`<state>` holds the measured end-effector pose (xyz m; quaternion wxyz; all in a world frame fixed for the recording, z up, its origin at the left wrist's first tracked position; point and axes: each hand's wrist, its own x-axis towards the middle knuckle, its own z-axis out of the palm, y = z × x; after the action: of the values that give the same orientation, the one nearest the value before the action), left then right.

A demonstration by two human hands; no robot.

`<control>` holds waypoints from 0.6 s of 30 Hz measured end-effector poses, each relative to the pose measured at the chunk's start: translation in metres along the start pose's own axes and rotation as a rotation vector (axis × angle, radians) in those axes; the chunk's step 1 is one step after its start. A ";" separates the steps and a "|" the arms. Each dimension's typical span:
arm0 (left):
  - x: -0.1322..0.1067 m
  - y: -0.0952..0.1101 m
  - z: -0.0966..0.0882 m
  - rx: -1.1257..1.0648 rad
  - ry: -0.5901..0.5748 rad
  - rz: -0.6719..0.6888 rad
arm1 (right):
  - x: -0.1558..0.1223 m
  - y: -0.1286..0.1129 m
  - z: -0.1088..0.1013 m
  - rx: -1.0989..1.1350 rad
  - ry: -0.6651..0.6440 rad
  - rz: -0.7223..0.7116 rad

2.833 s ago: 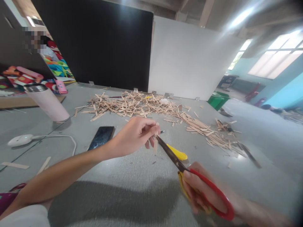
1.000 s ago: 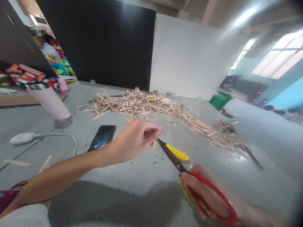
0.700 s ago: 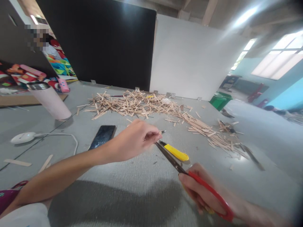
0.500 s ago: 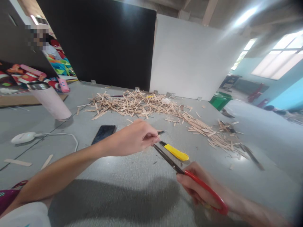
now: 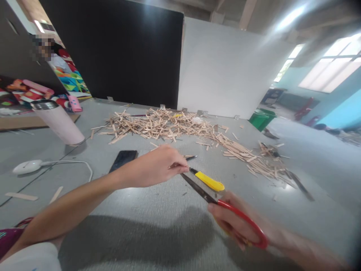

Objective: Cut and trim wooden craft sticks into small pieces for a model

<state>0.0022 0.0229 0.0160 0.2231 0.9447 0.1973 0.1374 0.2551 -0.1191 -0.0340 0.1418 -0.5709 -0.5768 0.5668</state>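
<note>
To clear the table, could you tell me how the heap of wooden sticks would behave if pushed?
The sticks look thin and light, so probably easy to shove. They lie loose and crisscrossed, so they may scatter rather than slide together.

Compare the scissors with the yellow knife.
The scissors have a red handle; the knife is yellow. The scissors are held off the table in the right hand; the knife lies on the table, untouched. The scissors show long dark blades, the knife only a short dark tip. Both point toward the left hand.
</note>
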 end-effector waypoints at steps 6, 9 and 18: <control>0.000 -0.011 -0.001 0.023 0.090 0.045 | 0.025 0.030 -0.001 0.503 -0.220 0.026; 0.000 -0.015 -0.005 -0.008 0.125 0.104 | 0.035 0.039 -0.003 0.650 -0.355 0.004; 0.005 -0.019 0.008 0.192 0.318 0.176 | 0.053 0.045 -0.020 0.736 -0.396 -0.083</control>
<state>0.0039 0.0379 0.0011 0.0851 0.9416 0.1589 0.2845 0.2776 -0.0785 -0.0902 0.2454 -0.3386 -0.3743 0.8277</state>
